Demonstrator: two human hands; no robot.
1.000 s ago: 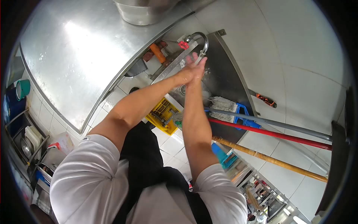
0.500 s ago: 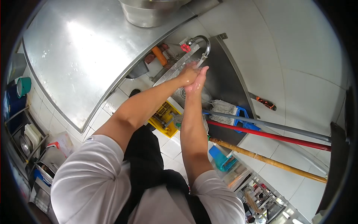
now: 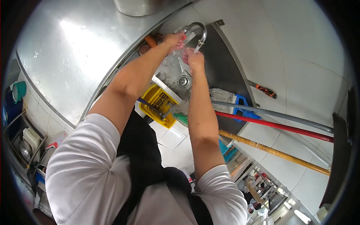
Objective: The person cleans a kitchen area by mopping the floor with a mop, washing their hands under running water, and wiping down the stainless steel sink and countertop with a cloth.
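My left hand (image 3: pixel 174 41) reaches to the red tap handle (image 3: pixel 183 37) at the back of a steel sink, its fingers closed around it. From the curved chrome faucet (image 3: pixel 204 34), water runs down onto my right hand (image 3: pixel 194 59). That hand is wet, with its fingers curled in and no object showing in them. Below both hands is the wet sink basin (image 3: pixel 169 73) with its round drain (image 3: pixel 183 81).
A large steel counter (image 3: pixel 75 63) lies left, bearing a metal pot (image 3: pixel 137 6). A yellow mop bucket (image 3: pixel 152 98) stands below the sink. Grey, red (image 3: pixel 277 127) and wooden (image 3: pixel 277 150) poles cross at right, near a grey mop head (image 3: pixel 223 96) and blue dustpan (image 3: pixel 245 108).
My hands were together under the running water and have come apart. My left hand has gone up to the red tap handle, while my right hand stays under the stream, its fingers now curled.
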